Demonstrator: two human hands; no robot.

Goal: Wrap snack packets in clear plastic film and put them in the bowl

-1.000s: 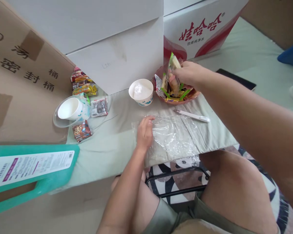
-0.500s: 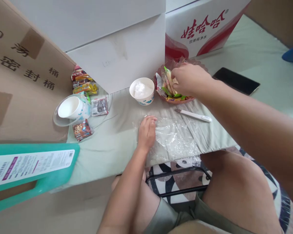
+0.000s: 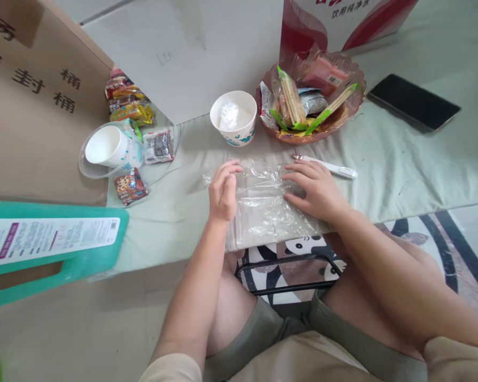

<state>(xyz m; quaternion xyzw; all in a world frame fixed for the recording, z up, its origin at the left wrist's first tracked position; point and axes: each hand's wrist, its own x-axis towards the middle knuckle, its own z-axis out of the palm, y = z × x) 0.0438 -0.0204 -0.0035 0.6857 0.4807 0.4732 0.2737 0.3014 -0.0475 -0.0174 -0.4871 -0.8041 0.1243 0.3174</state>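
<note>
Clear plastic film lies along the near edge of the cloth-covered surface, between two hands set well apart. From the left, the packets and the tipped paper cup have not changed places. The left hand stays on the film's left side, fingers loosely curled; whether it pinches the film, I cannot tell. Next, beyond the film, stands an upright paper cup. The right hand, half a second ago at the bowl, now rests with spread fingers on the film's right side. The green-ended packet it was handling lies in that bowl, so the work appears to have shifted to the film.
</note>
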